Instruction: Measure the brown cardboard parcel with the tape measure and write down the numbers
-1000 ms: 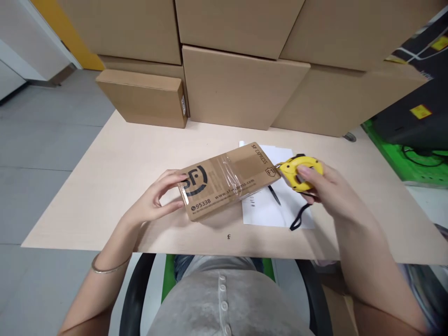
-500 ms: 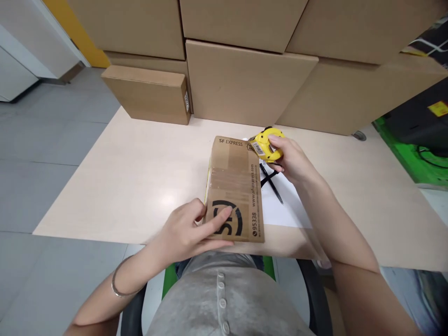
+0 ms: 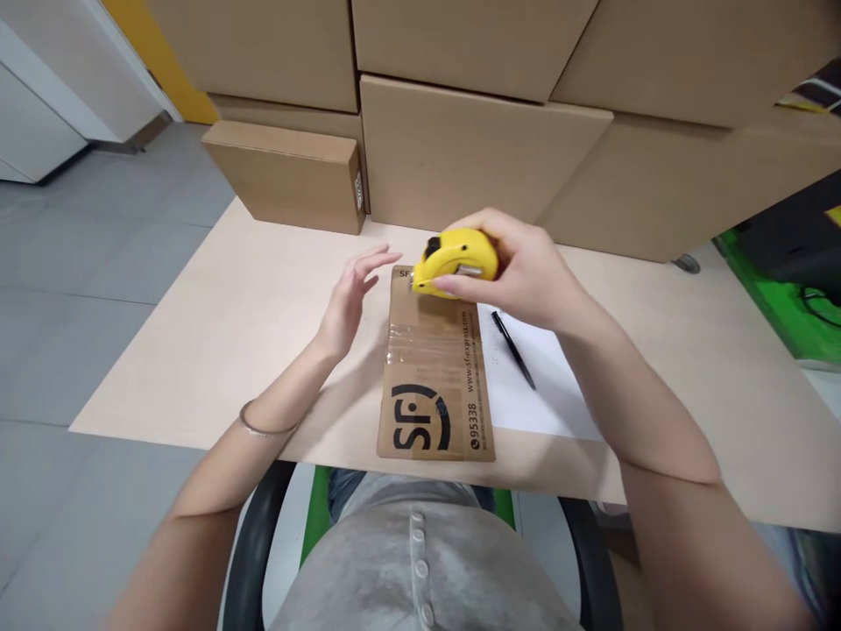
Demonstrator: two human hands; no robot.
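A yellow tape measure (image 3: 468, 250) is gripped in my right hand (image 3: 519, 263), over the far end of a brown cardboard box (image 3: 434, 368). The box lies lengthwise before me, printed with a black SF logo and strips of clear tape. My left hand (image 3: 348, 298) is raised just left of the box's far corner, fingers apart and holding nothing. To the right of the box a black pen (image 3: 514, 350) rests on a white sheet of paper (image 3: 545, 394). The box covers part of that sheet.
Large cardboard boxes (image 3: 473, 149) are stacked along the table's (image 3: 197, 333) back edge like a wall. A smaller brown box (image 3: 289, 180) stands at the back left. Beyond the right edge is a green surface (image 3: 775, 289) with dark equipment on it.
My left hand has let go of the SF box's near end and moved up to its far left. My right hand has carried the tape measure leftward over the box and turned it.
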